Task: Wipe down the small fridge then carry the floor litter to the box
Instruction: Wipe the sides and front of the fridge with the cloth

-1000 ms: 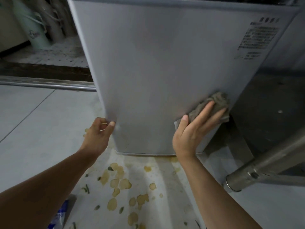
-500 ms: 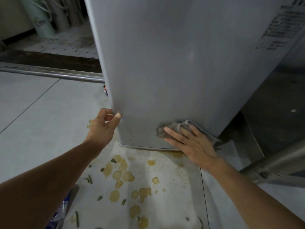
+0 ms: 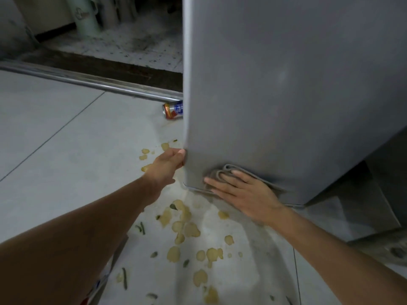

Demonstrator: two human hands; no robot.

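The small grey fridge fills the upper right of the head view. My left hand grips its left edge near the bottom, thumb on the front and fingers round the corner. With its fingers straight, my right hand presses a folded grey cloth against the fridge's lower front, just above the base. Litter lies on the tiled floor: a red, white and blue can on its side by the fridge's left edge, and several yellowish scraps with green bits below my hands.
A metal rail crosses the floor at the upper left, with a dark threshold behind it. A pale green container stands at the top left. A printed packet lies under my left forearm. Dark furniture stands to the right of the fridge.
My right hand has slid the cloth down and leftward to the fridge's bottom left corner. My left hand keeps its hold on the edge. The can has come into view.
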